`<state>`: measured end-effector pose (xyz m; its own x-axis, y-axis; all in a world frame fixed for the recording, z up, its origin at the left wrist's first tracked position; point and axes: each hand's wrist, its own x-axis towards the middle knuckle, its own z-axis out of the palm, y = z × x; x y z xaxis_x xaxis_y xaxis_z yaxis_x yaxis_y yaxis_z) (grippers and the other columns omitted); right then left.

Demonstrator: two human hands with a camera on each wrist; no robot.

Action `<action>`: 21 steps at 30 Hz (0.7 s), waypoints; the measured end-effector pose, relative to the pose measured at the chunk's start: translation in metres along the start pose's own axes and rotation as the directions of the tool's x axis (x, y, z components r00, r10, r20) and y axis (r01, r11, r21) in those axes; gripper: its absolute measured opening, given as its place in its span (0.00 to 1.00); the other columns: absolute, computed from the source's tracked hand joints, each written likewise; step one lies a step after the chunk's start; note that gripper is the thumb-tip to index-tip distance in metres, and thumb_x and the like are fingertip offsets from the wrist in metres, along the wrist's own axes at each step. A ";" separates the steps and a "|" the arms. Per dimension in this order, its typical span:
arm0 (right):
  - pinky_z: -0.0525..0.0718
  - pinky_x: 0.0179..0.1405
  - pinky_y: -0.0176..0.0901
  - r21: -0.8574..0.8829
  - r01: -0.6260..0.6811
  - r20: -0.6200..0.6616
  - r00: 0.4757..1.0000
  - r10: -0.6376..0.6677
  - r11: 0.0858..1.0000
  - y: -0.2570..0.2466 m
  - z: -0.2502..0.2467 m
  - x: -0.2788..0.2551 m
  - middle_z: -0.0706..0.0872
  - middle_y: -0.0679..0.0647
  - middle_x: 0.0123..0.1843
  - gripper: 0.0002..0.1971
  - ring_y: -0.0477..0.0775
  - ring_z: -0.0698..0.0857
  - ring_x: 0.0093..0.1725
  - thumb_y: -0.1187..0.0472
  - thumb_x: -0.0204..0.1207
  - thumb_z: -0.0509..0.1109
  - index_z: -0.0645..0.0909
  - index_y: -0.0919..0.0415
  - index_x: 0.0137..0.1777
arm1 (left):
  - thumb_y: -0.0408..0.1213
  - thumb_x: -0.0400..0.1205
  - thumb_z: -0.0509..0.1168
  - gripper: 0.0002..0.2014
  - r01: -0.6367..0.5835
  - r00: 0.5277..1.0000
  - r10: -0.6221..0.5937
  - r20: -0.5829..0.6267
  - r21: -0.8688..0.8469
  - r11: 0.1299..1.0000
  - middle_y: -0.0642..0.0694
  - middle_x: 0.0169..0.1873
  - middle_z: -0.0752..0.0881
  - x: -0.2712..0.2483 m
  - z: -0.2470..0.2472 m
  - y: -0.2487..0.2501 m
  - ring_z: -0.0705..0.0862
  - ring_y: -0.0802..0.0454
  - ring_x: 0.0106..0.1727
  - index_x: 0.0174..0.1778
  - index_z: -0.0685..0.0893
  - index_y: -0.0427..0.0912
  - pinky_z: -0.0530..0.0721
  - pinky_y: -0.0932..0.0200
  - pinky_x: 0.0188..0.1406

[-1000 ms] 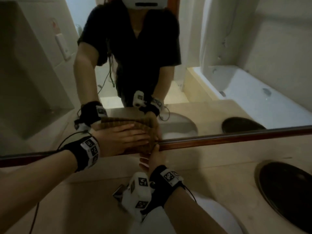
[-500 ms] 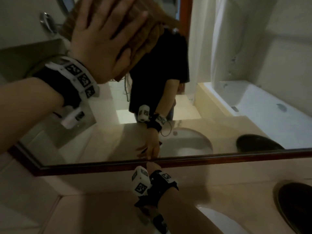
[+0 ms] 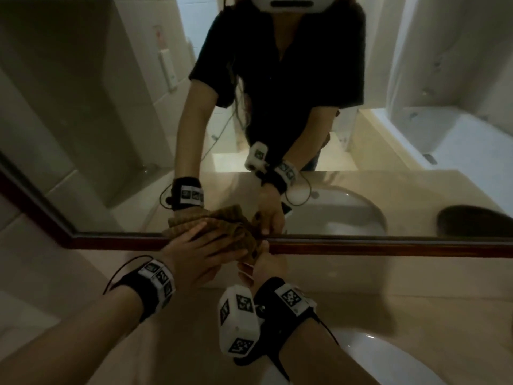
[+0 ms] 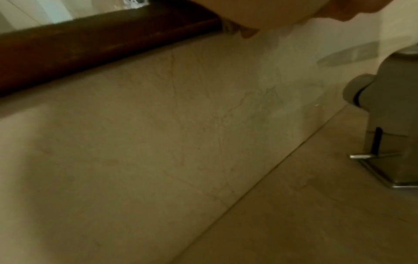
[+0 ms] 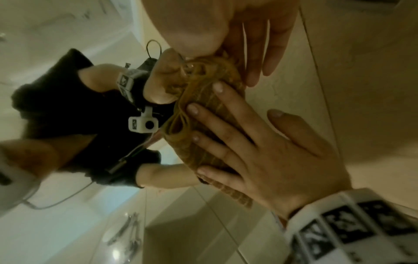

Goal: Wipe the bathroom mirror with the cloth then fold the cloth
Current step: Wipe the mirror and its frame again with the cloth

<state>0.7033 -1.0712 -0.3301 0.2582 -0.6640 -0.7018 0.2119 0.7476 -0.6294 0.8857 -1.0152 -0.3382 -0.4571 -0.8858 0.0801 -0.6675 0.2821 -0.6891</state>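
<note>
Brown ribbed cloth (image 3: 222, 232), bunched into folds, is pressed flat against the bottom edge of the bathroom mirror (image 3: 111, 134), overlapping its dark wooden frame (image 3: 361, 247). The left hand (image 3: 194, 254) lies spread over the cloth with fingers straight and apart, palm pushing it onto the glass. The right hand (image 3: 263, 262) reaches up from below, just beside the left hand; its fingertips touch the cloth's right end at the frame, fingers fairly straight and close together, though whether they pinch the fabric cannot be told. From the right wrist view, the cloth (image 5: 203, 125) shows several layered folds under the left hand (image 5: 260, 151), with the right hand (image 5: 260, 44) against its far end. Beige stone worktop (image 3: 416, 301) runs below the mirror, holding a white sink (image 3: 388, 362). Both wrists wear black bands with printed markers.
</note>
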 end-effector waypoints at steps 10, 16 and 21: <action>0.84 0.45 0.53 -0.223 -0.032 0.112 0.992 0.059 0.974 0.032 0.106 -0.041 0.85 0.62 0.45 0.12 0.57 0.82 0.37 0.57 0.88 0.57 0.76 0.66 0.57 | 0.50 0.88 0.41 0.27 0.099 0.976 -0.087 -0.200 0.052 0.994 0.52 0.84 0.56 -0.012 -0.137 -0.209 0.47 0.52 0.86 0.84 0.46 0.59 0.39 0.45 0.81; 0.81 0.55 0.47 -0.319 0.014 0.067 0.998 0.008 0.947 0.060 0.165 -0.033 0.75 0.65 0.74 0.27 0.60 0.82 0.59 0.51 0.87 0.57 0.61 0.68 0.79 | 0.50 0.89 0.38 0.27 0.670 0.620 -0.660 -0.424 -0.151 0.727 0.44 0.82 0.61 -0.006 -0.250 -0.316 0.57 0.47 0.80 0.85 0.55 0.47 0.44 0.59 0.81; 0.80 0.34 0.51 -0.184 -0.043 -0.002 0.999 0.043 0.982 0.080 0.180 -0.024 0.86 0.65 0.44 0.23 0.61 0.82 0.35 0.52 0.89 0.53 0.78 0.73 0.55 | 0.53 0.87 0.46 0.30 0.540 0.722 -0.491 -0.487 -0.046 0.840 0.41 0.85 0.56 -0.024 -0.196 -0.287 0.55 0.37 0.85 0.86 0.52 0.51 0.48 0.34 0.82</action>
<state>0.8840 -0.9929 -0.3038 0.2650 -0.6313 -0.7289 0.0236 0.7599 -0.6496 0.9729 -1.0028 -0.0009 -0.2887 -0.5989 0.7470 -0.8350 -0.2243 -0.5025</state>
